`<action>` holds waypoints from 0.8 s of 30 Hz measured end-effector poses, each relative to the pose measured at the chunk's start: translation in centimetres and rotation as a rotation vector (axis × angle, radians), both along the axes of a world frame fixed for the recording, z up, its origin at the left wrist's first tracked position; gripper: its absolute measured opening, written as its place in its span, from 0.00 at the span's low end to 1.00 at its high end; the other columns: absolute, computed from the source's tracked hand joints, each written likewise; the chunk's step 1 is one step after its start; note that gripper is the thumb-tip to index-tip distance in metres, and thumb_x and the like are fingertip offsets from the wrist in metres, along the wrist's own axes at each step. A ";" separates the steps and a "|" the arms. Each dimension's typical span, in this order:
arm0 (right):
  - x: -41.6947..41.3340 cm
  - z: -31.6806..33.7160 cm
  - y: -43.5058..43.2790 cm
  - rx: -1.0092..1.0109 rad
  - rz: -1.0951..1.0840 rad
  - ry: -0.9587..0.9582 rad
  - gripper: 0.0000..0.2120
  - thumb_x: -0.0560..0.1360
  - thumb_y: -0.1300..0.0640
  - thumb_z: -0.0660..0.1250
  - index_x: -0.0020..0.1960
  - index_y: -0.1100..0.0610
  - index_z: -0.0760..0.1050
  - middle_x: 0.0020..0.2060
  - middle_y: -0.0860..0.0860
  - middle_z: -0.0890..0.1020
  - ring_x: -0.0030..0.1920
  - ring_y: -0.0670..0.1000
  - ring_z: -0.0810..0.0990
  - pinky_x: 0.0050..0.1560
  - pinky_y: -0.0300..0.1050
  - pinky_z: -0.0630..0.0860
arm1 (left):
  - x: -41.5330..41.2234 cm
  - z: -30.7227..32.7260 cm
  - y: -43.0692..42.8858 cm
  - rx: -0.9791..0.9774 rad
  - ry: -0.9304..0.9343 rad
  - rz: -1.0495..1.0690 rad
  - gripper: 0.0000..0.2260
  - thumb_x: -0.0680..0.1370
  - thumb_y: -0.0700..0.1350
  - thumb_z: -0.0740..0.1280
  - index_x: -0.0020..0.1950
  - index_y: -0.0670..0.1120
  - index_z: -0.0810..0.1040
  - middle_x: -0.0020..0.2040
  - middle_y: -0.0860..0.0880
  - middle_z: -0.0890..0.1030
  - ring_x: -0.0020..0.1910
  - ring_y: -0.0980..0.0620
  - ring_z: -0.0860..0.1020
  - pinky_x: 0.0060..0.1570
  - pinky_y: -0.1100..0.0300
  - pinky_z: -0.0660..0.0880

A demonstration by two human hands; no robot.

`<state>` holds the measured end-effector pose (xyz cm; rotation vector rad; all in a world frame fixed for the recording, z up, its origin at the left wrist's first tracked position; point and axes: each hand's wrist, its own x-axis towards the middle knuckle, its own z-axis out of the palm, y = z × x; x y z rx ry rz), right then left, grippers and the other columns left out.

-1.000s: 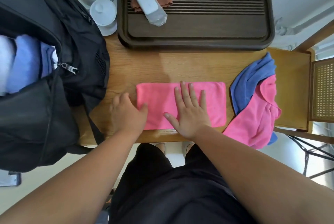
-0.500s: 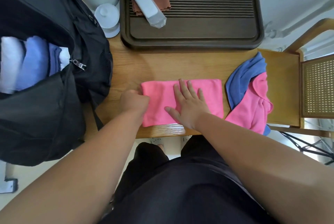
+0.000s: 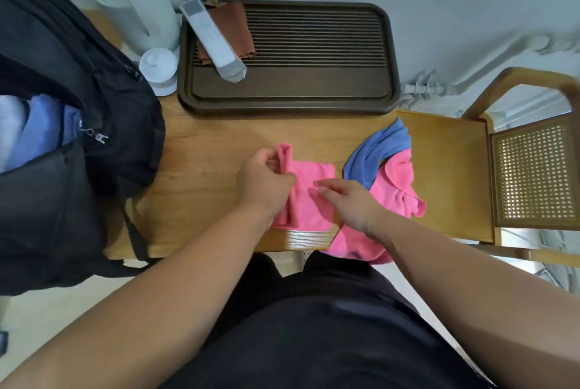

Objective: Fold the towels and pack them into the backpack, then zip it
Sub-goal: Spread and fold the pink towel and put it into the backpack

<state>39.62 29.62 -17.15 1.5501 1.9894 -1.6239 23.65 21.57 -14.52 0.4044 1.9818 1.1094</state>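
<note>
Near the front of the worktop (image 3: 204,197), the pink towel (image 3: 310,200) lies between the hands. The left hand (image 3: 263,183) pinches its folded-over left side, and the right hand (image 3: 351,203) hovers loose-fingered over the right. Over on the left the backpack (image 3: 78,168) is cut off, with the packed towels (image 3: 40,128) half hidden.

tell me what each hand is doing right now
Left hand: grips the folded edge of the pink towel.
Right hand: open, fingers stretched over that towel.

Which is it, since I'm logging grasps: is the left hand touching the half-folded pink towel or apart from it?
Touching. The head view shows the left hand pinching the raised fold of the half-folded pink towel.
</note>
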 end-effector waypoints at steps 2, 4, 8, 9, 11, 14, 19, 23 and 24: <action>1.1 -0.1 0.4 -0.124 -0.114 0.058 0.13 0.79 0.52 0.67 0.57 0.59 0.82 0.39 0.56 0.81 0.41 0.54 0.76 0.45 0.49 0.72 | 2.3 -1.0 1.5 -0.023 0.092 -0.084 0.17 0.71 0.33 0.72 0.50 0.55 0.79 0.44 0.56 0.82 0.43 0.56 0.81 0.44 0.60 0.79; 2.2 -1.0 0.9 -0.146 -0.090 0.052 0.12 0.76 0.51 0.67 0.55 0.57 0.81 0.36 0.52 0.79 0.39 0.53 0.75 0.44 0.51 0.71 | 4.4 -2.3 2.6 -0.026 0.145 -0.147 0.18 0.71 0.33 0.69 0.54 0.54 0.81 0.43 0.57 0.81 0.43 0.57 0.80 0.47 0.63 0.77; 3.4 -1.7 1.8 -0.121 -0.019 0.121 0.17 0.78 0.61 0.64 0.64 0.47 0.75 0.39 0.47 0.82 0.38 0.42 0.77 0.43 0.42 0.75 | 6.6 -4.6 3.6 -0.174 0.288 -0.311 0.15 0.72 0.40 0.73 0.58 0.48 0.81 0.48 0.50 0.84 0.48 0.49 0.81 0.50 0.56 0.77; 3.5 -1.8 1.9 -0.123 -0.013 0.132 0.20 0.78 0.63 0.64 0.66 0.46 0.74 0.36 0.41 0.82 0.37 0.39 0.77 0.42 0.37 0.74 | 6.8 -4.9 3.6 -0.218 0.325 -0.360 0.16 0.73 0.42 0.73 0.61 0.46 0.80 0.52 0.48 0.84 0.51 0.47 0.81 0.51 0.55 0.76; 3.8 -1.9 2.0 -0.149 0.010 0.159 0.25 0.77 0.63 0.63 0.67 0.38 0.68 0.35 0.34 0.82 0.38 0.35 0.78 0.45 0.32 0.74 | 7.2 -5.0 3.3 -0.239 0.361 -0.403 0.17 0.77 0.43 0.69 0.65 0.45 0.78 0.58 0.46 0.83 0.56 0.46 0.80 0.56 0.55 0.76; 3.8 -2.0 1.6 -0.027 0.112 0.123 0.32 0.74 0.55 0.65 0.75 0.39 0.61 0.54 0.44 0.82 0.53 0.46 0.81 0.57 0.48 0.78 | 7.1 -4.8 2.5 -0.215 0.361 -0.366 0.16 0.79 0.40 0.65 0.67 0.47 0.77 0.59 0.48 0.83 0.56 0.48 0.80 0.56 0.58 0.74; 2.7 -1.7 1.6 0.615 0.675 -0.056 0.35 0.75 0.48 0.66 0.79 0.48 0.57 0.78 0.54 0.57 0.76 0.58 0.57 0.73 0.58 0.62 | 5.1 -5.5 0.3 -0.277 0.623 -0.165 0.16 0.74 0.40 0.69 0.62 0.46 0.78 0.59 0.44 0.78 0.57 0.42 0.76 0.58 0.49 0.74; 2.2 -3.0 2.2 0.529 1.025 -0.290 0.37 0.78 0.40 0.61 0.81 0.49 0.50 0.80 0.49 0.37 0.80 0.58 0.35 0.77 0.66 0.43 | 3.4 -6.8 -0.5 -0.443 0.576 -0.118 0.22 0.73 0.48 0.71 0.66 0.45 0.74 0.61 0.43 0.77 0.60 0.40 0.75 0.59 0.49 0.72; 2.3 -3.4 2.2 0.491 1.053 -0.325 0.39 0.79 0.39 0.60 0.82 0.49 0.45 0.80 0.49 0.34 0.79 0.58 0.34 0.77 0.66 0.41 | 3.2 -6.8 -0.3 -0.472 0.502 -0.111 0.21 0.73 0.49 0.71 0.64 0.45 0.75 0.58 0.44 0.79 0.56 0.41 0.77 0.53 0.51 0.74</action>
